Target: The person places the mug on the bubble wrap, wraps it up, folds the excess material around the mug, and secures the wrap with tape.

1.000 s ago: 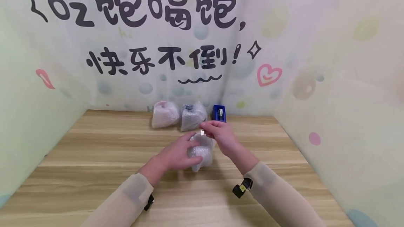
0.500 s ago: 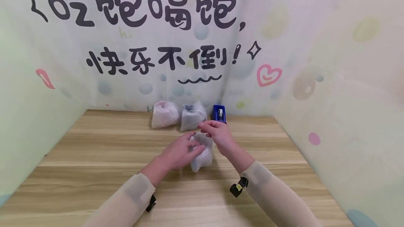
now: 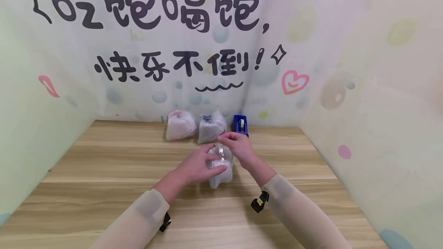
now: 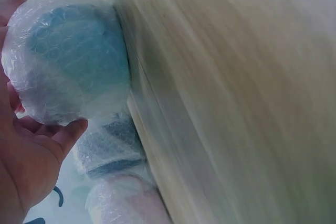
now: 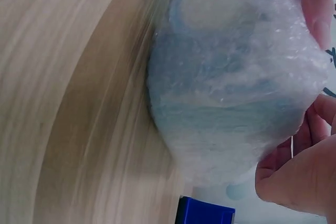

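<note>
A bubble-wrapped bundle (image 3: 221, 176) stands on the table, a blue-green thing showing dimly through the wrap in both wrist views. My left hand (image 3: 197, 167) holds it from the left, thumb on the near side and fingers across the top. In the left wrist view the bundle (image 4: 79, 61) lies against those fingers. A shiny strip of clear tape (image 3: 221, 152) runs over the bundle's top. At its far end my right hand (image 3: 240, 148) pinches with thumb and forefinger. In the right wrist view the right hand's fingers (image 5: 299, 177) curl beside the wrap.
Two more bubble-wrapped bundles, a pinkish one (image 3: 181, 125) and a greyish one (image 3: 212, 128), stand at the back by the wall. To their right is a blue tape dispenser (image 3: 240, 124). The wooden table (image 3: 104, 187) meets printed walls on three sides.
The tape, a small bright patch under my right fingers a second ago, now shows as a strip along the bundle's top. My left thumb has shifted right; the right forearm has moved slightly left.
</note>
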Demonstrator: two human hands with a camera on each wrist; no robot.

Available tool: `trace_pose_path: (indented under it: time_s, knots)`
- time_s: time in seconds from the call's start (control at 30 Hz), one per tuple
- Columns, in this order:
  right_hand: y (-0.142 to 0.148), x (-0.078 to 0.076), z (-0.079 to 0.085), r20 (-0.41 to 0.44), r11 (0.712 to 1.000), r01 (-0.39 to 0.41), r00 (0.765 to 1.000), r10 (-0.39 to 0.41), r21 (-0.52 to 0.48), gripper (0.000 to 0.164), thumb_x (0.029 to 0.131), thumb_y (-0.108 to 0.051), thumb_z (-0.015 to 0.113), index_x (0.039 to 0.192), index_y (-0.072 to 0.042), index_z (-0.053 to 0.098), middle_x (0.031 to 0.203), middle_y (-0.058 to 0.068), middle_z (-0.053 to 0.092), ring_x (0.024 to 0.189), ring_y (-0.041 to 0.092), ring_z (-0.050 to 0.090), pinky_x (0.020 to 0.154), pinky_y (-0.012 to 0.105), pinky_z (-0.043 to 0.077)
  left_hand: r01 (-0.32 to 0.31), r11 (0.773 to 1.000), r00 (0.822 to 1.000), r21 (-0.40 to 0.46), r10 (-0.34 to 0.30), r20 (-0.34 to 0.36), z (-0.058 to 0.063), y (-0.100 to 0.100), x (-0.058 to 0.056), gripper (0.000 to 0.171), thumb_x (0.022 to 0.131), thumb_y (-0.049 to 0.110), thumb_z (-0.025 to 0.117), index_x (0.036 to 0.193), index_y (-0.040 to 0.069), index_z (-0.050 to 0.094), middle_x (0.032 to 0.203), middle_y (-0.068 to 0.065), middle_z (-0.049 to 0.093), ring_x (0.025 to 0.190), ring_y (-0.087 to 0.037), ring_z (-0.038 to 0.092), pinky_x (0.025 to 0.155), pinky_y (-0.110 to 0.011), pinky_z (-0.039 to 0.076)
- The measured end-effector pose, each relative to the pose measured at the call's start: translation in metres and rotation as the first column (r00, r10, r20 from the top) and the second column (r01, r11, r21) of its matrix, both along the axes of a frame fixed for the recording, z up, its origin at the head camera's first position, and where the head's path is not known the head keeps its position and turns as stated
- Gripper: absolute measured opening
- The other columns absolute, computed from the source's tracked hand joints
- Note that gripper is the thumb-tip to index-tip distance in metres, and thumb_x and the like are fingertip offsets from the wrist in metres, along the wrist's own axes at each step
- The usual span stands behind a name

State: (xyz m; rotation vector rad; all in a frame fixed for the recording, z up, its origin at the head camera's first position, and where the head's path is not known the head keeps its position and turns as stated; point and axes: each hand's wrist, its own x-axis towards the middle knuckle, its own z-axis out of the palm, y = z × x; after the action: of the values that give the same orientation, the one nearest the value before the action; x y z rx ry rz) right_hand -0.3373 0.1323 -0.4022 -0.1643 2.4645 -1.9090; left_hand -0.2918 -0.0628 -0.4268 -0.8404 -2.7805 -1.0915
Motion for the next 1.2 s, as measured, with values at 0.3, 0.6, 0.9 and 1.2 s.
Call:
trace_pose_path:
  time_s: [0.3,0.6,0.9,1.2]
  knots:
    - [0.004,-0.008,-0.013,-0.006,0.997,0.000,1.000,0.000,0.074,0.012,0.100,-0.021,0.080,0.102,-0.010,0.083,0.102,-0.002,0.080,0.099,0.015,0.063,0.085,0.030,0.050,-0.022,1.000,0.999,0.008,0.022,0.024,0.000,0.004,-0.002,0.054,0.098,0.054,0.077,0.125,0.007,0.082,0.169,-0.015,0.051,0.154,-0.040,0.051,0.125,-0.059,0.046]
    - [0.005,-0.012,-0.013,0.014,0.984,-0.003,1.000,0.001,0.179,0.034,0.098,-0.026,0.083,0.119,-0.005,0.068,0.122,0.012,0.072,0.111,0.024,0.064,0.093,0.035,0.053,-0.039,0.999,0.997,-0.003,0.039,0.059,0.003,0.003,-0.001,0.056,0.098,0.055,0.078,0.128,0.008,0.081,0.170,-0.014,0.049,0.156,-0.040,0.048,0.127,-0.060,0.043]
    - [0.016,-0.019,-0.008,-0.283,0.788,-0.062,0.914,0.292,0.612,0.016,0.103,-0.027,0.078,0.102,-0.013,0.087,0.099,0.002,0.081,0.090,0.014,0.068,0.080,0.029,0.055,-0.015,1.000,0.999,-0.016,0.016,0.047,0.003,0.006,-0.002,0.051,0.098,0.053,0.079,0.124,0.009,0.083,0.166,-0.014,0.054,0.154,-0.037,0.051,0.126,-0.057,0.045]
    - [0.017,-0.025,-0.001,-0.250,0.662,-0.142,0.852,0.461,0.736,0.019,0.108,-0.025,0.071,0.110,-0.012,0.085,0.105,0.002,0.081,0.097,0.015,0.072,0.087,0.031,0.059,-0.017,0.999,0.997,-0.044,0.020,0.074,0.008,0.003,-0.005,0.052,0.098,0.053,0.079,0.124,0.008,0.083,0.164,-0.013,0.056,0.151,-0.036,0.054,0.125,-0.056,0.046]
